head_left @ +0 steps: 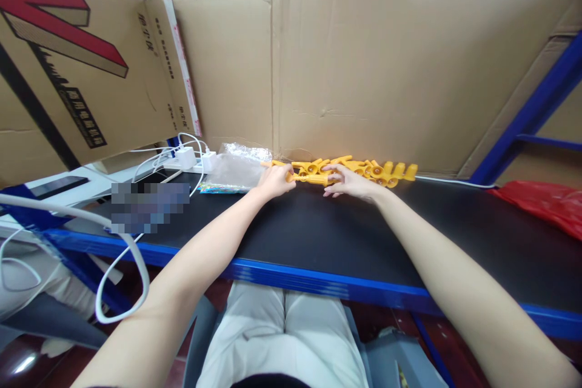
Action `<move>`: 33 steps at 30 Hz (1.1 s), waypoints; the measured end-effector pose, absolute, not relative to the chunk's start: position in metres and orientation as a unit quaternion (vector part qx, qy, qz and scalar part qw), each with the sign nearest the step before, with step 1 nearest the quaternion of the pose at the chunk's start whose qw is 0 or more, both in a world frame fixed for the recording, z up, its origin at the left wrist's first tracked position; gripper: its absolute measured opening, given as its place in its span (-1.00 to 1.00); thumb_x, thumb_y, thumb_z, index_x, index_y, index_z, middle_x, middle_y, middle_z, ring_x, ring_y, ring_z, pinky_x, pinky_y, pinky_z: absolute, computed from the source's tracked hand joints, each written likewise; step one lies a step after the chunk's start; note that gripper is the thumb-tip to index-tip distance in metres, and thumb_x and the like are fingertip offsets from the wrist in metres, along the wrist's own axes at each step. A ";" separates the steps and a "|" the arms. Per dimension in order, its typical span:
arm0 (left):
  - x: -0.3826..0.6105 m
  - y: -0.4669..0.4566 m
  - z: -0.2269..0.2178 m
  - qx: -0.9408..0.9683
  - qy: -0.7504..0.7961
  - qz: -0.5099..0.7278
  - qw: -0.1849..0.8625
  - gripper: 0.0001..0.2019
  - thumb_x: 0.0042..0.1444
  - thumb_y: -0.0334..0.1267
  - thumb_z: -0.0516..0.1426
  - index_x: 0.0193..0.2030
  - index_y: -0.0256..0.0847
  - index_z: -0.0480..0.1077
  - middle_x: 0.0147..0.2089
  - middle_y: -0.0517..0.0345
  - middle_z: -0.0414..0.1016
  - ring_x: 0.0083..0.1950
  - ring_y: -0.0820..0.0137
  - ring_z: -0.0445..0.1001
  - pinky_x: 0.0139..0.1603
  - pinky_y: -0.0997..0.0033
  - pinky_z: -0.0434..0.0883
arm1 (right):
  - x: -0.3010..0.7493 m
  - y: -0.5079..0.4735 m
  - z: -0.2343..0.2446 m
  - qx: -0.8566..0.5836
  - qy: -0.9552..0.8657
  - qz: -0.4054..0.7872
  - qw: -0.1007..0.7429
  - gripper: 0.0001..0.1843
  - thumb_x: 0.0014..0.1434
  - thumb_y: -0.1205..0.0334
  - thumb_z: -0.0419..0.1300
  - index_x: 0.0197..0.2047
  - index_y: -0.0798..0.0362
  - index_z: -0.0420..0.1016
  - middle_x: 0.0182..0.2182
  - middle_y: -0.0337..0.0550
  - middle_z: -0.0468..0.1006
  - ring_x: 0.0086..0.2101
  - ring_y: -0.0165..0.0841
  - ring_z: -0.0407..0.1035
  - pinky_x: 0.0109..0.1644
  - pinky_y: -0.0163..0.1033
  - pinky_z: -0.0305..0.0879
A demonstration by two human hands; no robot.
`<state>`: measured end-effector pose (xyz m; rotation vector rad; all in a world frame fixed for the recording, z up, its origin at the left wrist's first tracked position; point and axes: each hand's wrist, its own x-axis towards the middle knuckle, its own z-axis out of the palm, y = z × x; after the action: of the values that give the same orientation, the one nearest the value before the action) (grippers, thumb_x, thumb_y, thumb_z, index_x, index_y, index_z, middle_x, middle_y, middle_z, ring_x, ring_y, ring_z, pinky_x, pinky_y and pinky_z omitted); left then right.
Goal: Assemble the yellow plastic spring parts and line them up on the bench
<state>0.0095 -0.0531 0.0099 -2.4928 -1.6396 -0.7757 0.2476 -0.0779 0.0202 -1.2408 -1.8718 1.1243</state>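
Observation:
Yellow plastic pieces (376, 171) with round cups and narrow stems lie in a row at the back of the black shelf; I cannot make out their kind. My left hand (275, 182) is closed around the left end of a yellow plastic piece (313, 178) at the front of the row. At its right end, my right hand (349, 184) has its fingers spread apart. Whether those fingers touch the piece is unclear. Just left of my left hand lies a clear plastic bag (236, 167) with colourful contents along its bottom edge.
A tall cardboard sheet (364, 73) stands behind the black shelf (327, 236). White chargers (185, 157) and cables are at the left, beside a blurred-out object (152, 207). A white cable (140, 267) loops over my left forearm. At the far right lies a red bag (541, 200).

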 end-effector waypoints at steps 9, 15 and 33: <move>0.008 -0.051 0.008 -0.814 -0.519 -0.257 0.028 -0.69 -0.07 -0.22 0.13 -0.13 -0.15 0.41 -0.26 0.07 0.51 -0.22 0.28 0.46 -0.23 0.37 0.35 | 0.247 -0.076 0.021 -0.485 -0.713 0.402 0.309 -0.56 0.06 0.28 0.24 0.00 0.05 0.22 -0.03 0.02 0.42 -0.34 -0.41 0.49 -0.20 -0.25 0.45; 0.007 -0.048 0.006 -0.815 -0.516 -0.261 0.033 -0.69 -0.08 -0.21 0.11 -0.14 -0.14 0.41 -0.28 0.08 0.51 -0.23 0.27 0.45 -0.27 0.38 0.34 | 0.247 -0.077 0.021 -0.481 -0.708 0.413 0.310 -0.55 0.07 0.23 0.23 0.01 0.09 0.22 -0.03 0.06 0.42 -0.34 -0.39 0.49 -0.22 -0.26 0.44; 0.007 -0.049 0.006 -0.817 -0.516 -0.254 0.041 -0.69 -0.06 -0.19 0.12 -0.13 -0.15 0.39 -0.27 0.09 0.51 -0.22 0.27 0.46 -0.26 0.38 0.33 | 0.246 -0.077 0.021 -0.482 -0.694 0.429 0.319 -0.58 0.11 0.20 0.20 0.02 0.10 0.24 -0.10 0.04 0.45 -0.34 -0.39 0.49 -0.23 -0.27 0.44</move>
<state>0.0073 -0.0488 0.0061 -2.5021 -1.5804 -0.7776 0.2458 -0.0765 0.0209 -1.2686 -1.8262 1.1279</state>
